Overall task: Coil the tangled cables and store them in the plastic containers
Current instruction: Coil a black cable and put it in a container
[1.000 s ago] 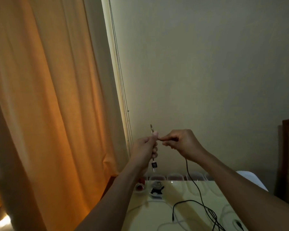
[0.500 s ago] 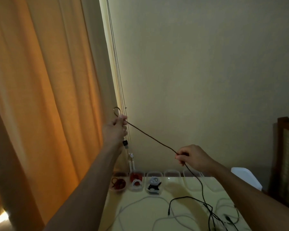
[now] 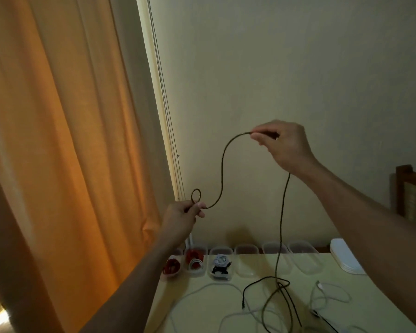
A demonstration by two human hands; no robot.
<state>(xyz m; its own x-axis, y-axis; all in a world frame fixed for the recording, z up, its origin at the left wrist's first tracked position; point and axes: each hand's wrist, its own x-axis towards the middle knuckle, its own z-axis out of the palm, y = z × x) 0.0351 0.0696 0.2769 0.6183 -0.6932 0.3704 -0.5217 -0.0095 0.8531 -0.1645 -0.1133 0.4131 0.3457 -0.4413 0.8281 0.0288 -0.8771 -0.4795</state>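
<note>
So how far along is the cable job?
Done: three left containers hold coiled cables. In hand: the dark cable, small first loop pinched in the left hand, right hand gripping it higher, tail on the table. Left: loose white cables; the other containers look empty.

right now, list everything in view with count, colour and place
dark cable: one, black, strung between both grips, hanging to the table
white cables: at least two, white, loose on the table
plastic containers: at least six, clear, row at the table's far edge, left three filled
white stack: one, white, right of the row
table: one, pale yellow, bottom
curtain: one, orange, left
chair: one, brown, right edge
left grip: one, bare, pinches the cable's small loop
right grip: one, bare, pinches the cable higher up
</note>
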